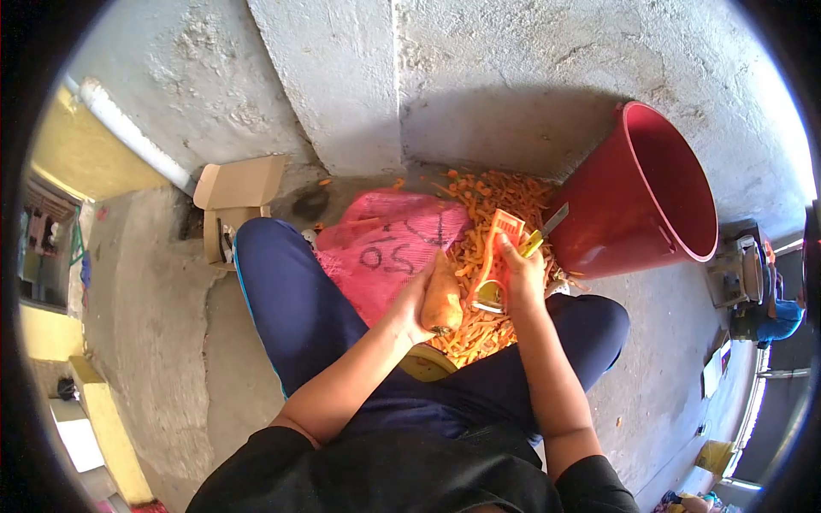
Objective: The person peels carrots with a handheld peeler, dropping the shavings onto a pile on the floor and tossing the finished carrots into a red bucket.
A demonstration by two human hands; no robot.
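The left hand [413, 305] was partly hidden behind the carrot [442, 297]; the dark trousers [286, 282] concealed part of a yellow object [428, 366]. The black shirt [385, 470] was cut off by the lower edge. Items [226, 238] inside the carton [244, 183] were too small to identify.

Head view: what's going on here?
The left hand holds a thick orange carrot; the right hand holds an orange plastic peeler beside it. A heap of orange peelings lies in front, between a pink mesh sack on the left and a large red plastic bucket on the right.
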